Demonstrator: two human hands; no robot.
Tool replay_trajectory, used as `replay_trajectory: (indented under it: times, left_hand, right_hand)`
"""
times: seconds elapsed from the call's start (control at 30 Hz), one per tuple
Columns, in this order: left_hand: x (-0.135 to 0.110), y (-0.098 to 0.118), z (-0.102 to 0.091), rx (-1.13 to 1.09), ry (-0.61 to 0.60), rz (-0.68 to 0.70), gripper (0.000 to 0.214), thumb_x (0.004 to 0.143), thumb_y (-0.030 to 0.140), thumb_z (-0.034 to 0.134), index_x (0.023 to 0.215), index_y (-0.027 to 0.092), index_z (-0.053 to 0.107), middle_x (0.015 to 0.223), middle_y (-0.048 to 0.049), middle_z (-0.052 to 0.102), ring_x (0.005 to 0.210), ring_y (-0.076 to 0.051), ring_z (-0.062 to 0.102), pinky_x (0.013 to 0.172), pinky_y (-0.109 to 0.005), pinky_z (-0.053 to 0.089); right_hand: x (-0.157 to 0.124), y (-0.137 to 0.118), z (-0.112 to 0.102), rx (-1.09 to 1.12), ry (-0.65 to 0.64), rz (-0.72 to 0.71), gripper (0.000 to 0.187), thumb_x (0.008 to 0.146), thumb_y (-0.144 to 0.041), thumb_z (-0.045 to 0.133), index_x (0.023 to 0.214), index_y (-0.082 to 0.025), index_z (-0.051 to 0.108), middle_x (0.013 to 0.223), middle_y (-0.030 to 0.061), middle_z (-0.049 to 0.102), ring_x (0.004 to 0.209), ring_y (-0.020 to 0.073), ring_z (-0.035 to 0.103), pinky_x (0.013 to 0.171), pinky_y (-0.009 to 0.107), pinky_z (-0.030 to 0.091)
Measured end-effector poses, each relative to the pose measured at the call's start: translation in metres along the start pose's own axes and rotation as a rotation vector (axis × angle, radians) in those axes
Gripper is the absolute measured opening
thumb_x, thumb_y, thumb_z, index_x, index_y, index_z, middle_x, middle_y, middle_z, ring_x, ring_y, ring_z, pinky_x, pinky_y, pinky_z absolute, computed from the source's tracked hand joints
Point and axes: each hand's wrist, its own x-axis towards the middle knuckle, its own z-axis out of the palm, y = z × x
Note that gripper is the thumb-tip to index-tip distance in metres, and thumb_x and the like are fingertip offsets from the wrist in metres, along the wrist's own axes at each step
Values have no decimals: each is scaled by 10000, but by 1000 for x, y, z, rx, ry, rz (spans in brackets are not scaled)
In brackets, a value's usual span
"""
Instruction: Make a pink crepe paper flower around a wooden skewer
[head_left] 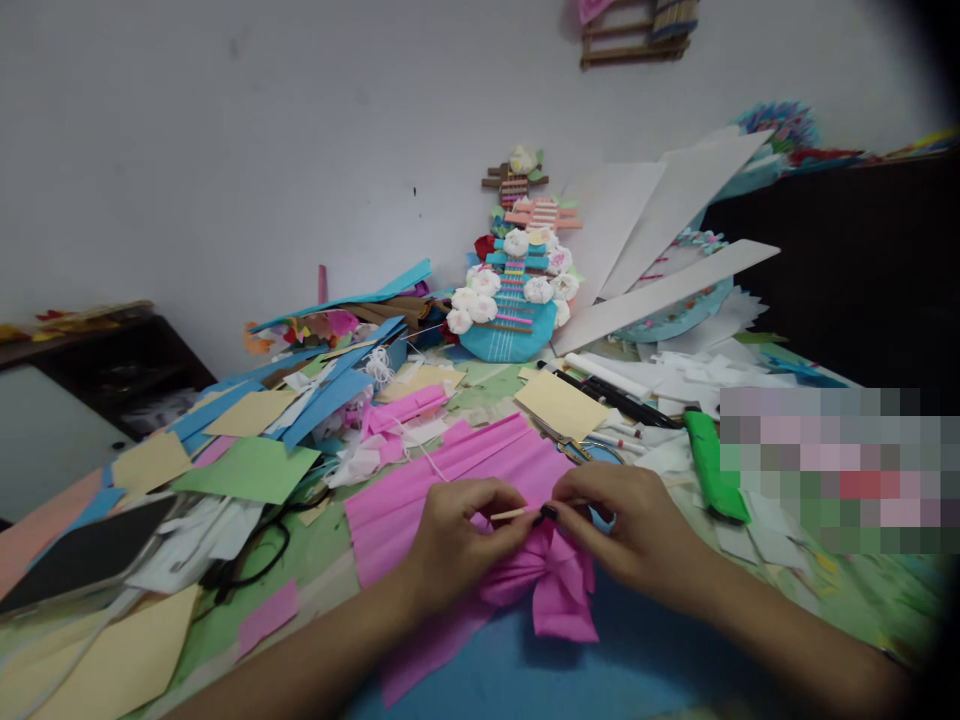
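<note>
Pink crepe paper [480, 455] lies spread in front of me, pleated, with its near part gathered into a bunch [564, 590] under my fingers. My left hand [461, 535] is closed in a pinch around a thin pale wooden stick [508, 514], whose end points toward my other fingertips. Close beside it, my right hand [634, 515] pinches the gathered pink paper, thumb and forefinger nearly touching the left fingertips. What exactly sits between the fingertips is partly hidden. A blue sheet [555, 670] lies under the bunch.
Scissors [574, 447] and a yellow card [561, 402] lie just beyond the paper. To the right is a green tube-like object [714, 465]. Paper scraps, a dark tablet-like slab [82, 550] and a black cord [262, 570] cover the left. Flower-decorated blue craft [510, 335] stands at the back.
</note>
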Motion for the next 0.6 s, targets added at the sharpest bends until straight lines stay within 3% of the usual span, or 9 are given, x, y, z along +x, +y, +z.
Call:
replay_trajectory:
  times: [0.37, 0.6]
  left_hand:
    - [0, 4, -1, -14, -104, -87, 154, 778, 253, 625, 723, 110, 644, 633, -35, 649, 544, -89, 540, 518, -186, 427]
    - [-1, 4, 0, -51, -144, -64, 191, 720, 118, 601, 897, 123, 672, 672, -24, 653, 582, -102, 563, 532, -195, 429]
  right_hand:
    - [2, 1, 0, 52, 19, 16, 125, 825, -246, 573, 743, -161, 614, 666, 11, 604, 626, 128, 526, 594, 257, 364]
    - [1, 1, 0, 96, 43, -22, 32, 776, -160, 614, 745, -158, 607, 681, 11, 612, 653, 131, 528, 612, 255, 371]
